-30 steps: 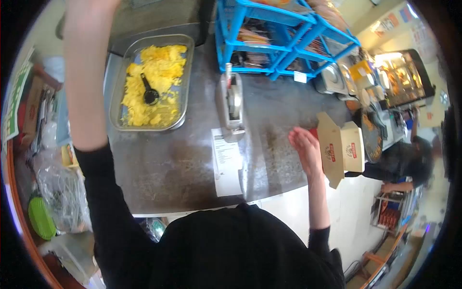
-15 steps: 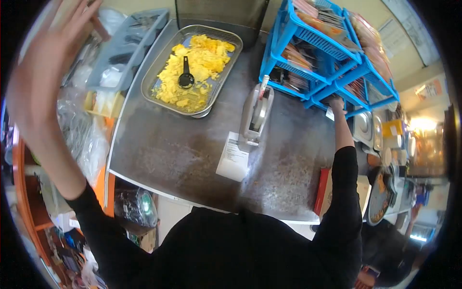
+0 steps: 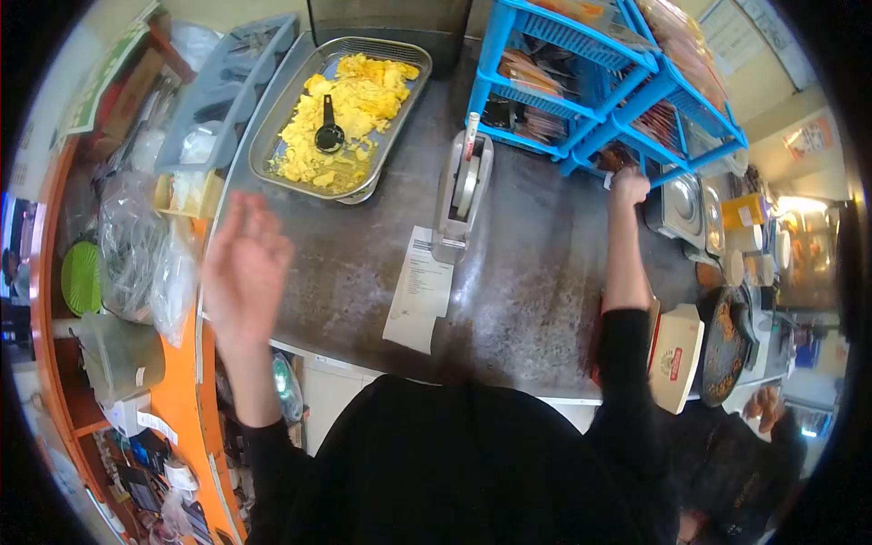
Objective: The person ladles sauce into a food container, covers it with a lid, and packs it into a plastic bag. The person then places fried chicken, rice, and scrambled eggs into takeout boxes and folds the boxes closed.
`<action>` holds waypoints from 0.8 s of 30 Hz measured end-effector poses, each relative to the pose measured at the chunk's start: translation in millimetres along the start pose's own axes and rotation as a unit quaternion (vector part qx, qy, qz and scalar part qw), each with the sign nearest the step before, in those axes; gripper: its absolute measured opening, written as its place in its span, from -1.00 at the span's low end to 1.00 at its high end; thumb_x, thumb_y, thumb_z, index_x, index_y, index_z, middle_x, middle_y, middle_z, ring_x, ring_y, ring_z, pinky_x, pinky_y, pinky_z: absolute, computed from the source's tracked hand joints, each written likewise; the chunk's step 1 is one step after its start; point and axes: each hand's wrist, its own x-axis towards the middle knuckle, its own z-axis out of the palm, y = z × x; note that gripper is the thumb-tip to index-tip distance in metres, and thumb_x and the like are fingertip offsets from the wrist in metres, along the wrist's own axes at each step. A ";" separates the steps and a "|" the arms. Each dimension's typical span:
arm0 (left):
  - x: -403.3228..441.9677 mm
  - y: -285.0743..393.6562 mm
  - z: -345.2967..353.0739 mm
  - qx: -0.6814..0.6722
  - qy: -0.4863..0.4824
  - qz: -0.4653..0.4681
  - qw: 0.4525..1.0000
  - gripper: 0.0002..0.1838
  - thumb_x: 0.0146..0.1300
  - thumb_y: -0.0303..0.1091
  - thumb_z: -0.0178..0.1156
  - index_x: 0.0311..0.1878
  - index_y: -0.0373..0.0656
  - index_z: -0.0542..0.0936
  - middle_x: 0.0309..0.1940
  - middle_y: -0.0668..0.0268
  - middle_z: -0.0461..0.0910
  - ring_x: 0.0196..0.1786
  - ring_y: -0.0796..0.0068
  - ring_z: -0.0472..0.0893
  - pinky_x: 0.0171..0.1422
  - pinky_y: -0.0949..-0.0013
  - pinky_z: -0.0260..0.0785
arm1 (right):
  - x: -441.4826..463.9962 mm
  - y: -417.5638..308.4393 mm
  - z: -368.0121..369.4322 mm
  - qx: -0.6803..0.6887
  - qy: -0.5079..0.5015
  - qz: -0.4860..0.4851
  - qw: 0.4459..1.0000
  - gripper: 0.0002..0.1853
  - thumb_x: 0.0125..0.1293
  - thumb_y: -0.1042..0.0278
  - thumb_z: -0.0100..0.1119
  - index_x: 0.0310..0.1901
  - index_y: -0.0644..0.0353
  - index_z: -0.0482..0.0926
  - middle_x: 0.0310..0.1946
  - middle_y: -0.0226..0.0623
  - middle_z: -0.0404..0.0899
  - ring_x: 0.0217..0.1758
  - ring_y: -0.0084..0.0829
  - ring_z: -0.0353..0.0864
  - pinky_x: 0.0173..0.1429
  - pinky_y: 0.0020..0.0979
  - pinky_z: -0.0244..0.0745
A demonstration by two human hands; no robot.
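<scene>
Blue rack [image 3: 592, 118] stands on the desk [image 3: 531, 304]. Its lower packets [image 3: 619, 158] lie just beyond the nearer right hand [image 3: 629, 187]; grip curled, contents cannot be told. Left hand [image 3: 245, 272]: fingers apart, well away.

- A dark, scuffed metal countertop [image 3: 536, 272] bears a grey tape dispenser [image 3: 465, 195] near its middle.
- Left of the dispenser: a metal tray [image 3: 389, 143] of yellow food.
- At the dispenser's near end: a white printed slip [image 3: 420, 291].
- Right, beyond the dispenser: blue plastic racks [image 3: 609, 106].
- Right, nearer than the dispenser: a partly hidden cardboard box [image 3: 677, 359].
</scene>
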 end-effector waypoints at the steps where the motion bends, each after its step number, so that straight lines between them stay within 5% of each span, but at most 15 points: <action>1: 3.6 -17.6 -4.4 0.004 0.014 -0.027 1.000 -0.70 0.23 -0.40 0.00 0.05 -0.15 0.37 -0.04 0.29 0.43 -0.05 0.50 0.44 -0.02 0.40 0.31 | -13.2 7.8 -16.3 -0.011 0.065 -0.014 0.998 -0.72 0.19 0.25 0.09 -0.32 0.38 0.56 -0.30 -0.01 0.60 -0.19 -0.09 0.59 -0.08 -0.20 0.45; 3: 9.1 -64.2 -10.8 0.008 0.043 -0.111 0.993 -0.71 0.23 -0.37 0.03 0.03 -0.13 0.39 -0.08 0.32 0.46 -0.07 0.53 0.44 -0.06 0.40 0.32 | -34.6 56.4 -36.6 0.144 0.053 -0.064 0.986 -0.75 0.28 0.26 0.05 -0.23 0.32 0.46 -0.44 -0.24 0.51 -0.45 -0.45 0.51 -0.40 -0.48 0.44; 5: 7.3 -125.3 -24.7 0.033 0.067 -0.205 0.976 -0.69 0.28 -0.23 0.00 0.05 -0.10 0.41 -0.01 0.30 0.44 0.06 0.43 0.41 0.08 0.24 0.30 | -108.0 61.5 -83.0 0.272 0.001 -0.166 0.948 -0.76 0.35 0.26 -0.04 -0.19 0.31 0.39 -0.39 -0.32 0.46 -0.43 -0.57 0.40 -0.39 -0.52 0.37; 7: -2.6 -181.2 -8.8 0.339 -0.056 -0.255 0.904 -0.47 0.32 0.09 -0.16 0.21 -0.04 0.27 0.15 0.27 0.32 0.22 0.34 0.31 0.23 0.08 0.17 | -192.1 35.4 -144.6 0.285 -0.127 -0.161 0.936 -0.79 0.37 0.30 -0.07 -0.16 0.29 0.37 -0.31 -0.33 0.45 -0.33 -0.60 0.40 -0.31 -0.53 0.37; 8: -12.8 -209.8 -8.1 0.105 0.063 -0.384 0.915 -0.40 0.31 0.17 -0.22 0.26 -0.02 0.20 0.21 0.27 0.27 0.26 0.34 0.27 0.25 0.07 0.15 | -218.9 43.0 -161.5 0.274 -0.170 -0.153 0.934 -0.79 0.37 0.31 -0.09 -0.14 0.31 0.36 -0.28 -0.22 0.46 -0.23 -0.54 0.41 -0.20 -0.48 0.35; 9: -24.5 -228.2 -10.7 -0.007 0.019 -0.410 0.912 -0.32 0.28 0.22 -0.22 0.32 -0.02 0.09 0.24 0.29 0.21 0.30 0.37 0.20 0.28 0.08 0.14 | -239.5 48.9 -176.2 0.263 -0.212 -0.145 0.930 -0.78 0.36 0.32 -0.10 -0.13 0.33 0.35 -0.25 -0.11 0.47 -0.14 -0.48 0.42 -0.09 -0.44 0.33; 11: -40.2 -253.7 -20.0 0.007 -0.083 -0.403 0.912 -0.37 0.30 0.16 -0.19 0.31 0.00 0.09 0.23 0.32 0.22 0.29 0.36 0.22 0.28 0.01 0.15 | -270.4 32.4 -211.3 0.114 -0.253 -0.019 0.960 -0.85 0.33 0.41 -0.06 -0.18 0.32 0.40 -0.28 -0.09 0.48 -0.16 -0.47 0.45 -0.12 -0.43 0.35; 14: -54.0 -258.2 -13.3 0.102 -0.060 -0.395 0.911 -0.45 0.32 0.10 -0.17 0.31 0.12 0.12 0.17 0.38 0.30 0.18 0.36 0.36 0.23 -0.10 0.19 | -254.4 41.7 -226.1 -0.012 -0.044 -0.416 0.908 -0.91 0.28 0.49 -0.01 -0.26 0.32 0.45 -0.40 -0.10 0.53 -0.32 -0.49 0.50 -0.24 -0.44 0.38; 17: -49.4 -244.4 1.5 0.042 -0.077 -0.488 0.868 -0.53 0.35 -0.21 -0.10 0.30 0.24 0.11 0.17 0.30 0.28 0.21 0.19 0.35 0.17 -0.21 0.26 | -233.0 46.9 -254.0 0.088 -0.060 -0.305 0.946 -0.94 0.24 0.54 0.03 -0.32 0.34 0.49 -0.52 -0.18 0.55 -0.46 -0.54 0.50 -0.35 -0.46 0.38; 18: -47.3 -248.2 0.6 0.053 -0.098 -0.492 0.863 -0.47 0.32 -0.33 -0.04 0.31 0.26 0.09 0.18 0.23 0.29 0.21 0.13 0.34 0.13 -0.26 0.26 | -229.0 36.6 -278.0 0.124 -0.105 -0.185 0.969 -0.92 0.24 0.54 0.03 -0.28 0.34 0.49 -0.52 -0.23 0.55 -0.47 -0.58 0.49 -0.38 -0.50 0.38; 24: -37.3 -258.7 -0.8 0.261 -0.149 -0.361 0.883 -0.38 0.22 -0.39 0.11 0.32 -0.01 0.10 0.04 0.16 0.41 0.05 0.34 0.46 0.06 0.21 0.40 | -174.7 23.9 -386.3 -0.004 0.158 -0.306 0.939 -0.79 0.20 0.62 0.06 -0.12 0.28 0.53 -0.33 -0.18 0.62 -0.41 -0.57 0.58 -0.35 -0.58 0.43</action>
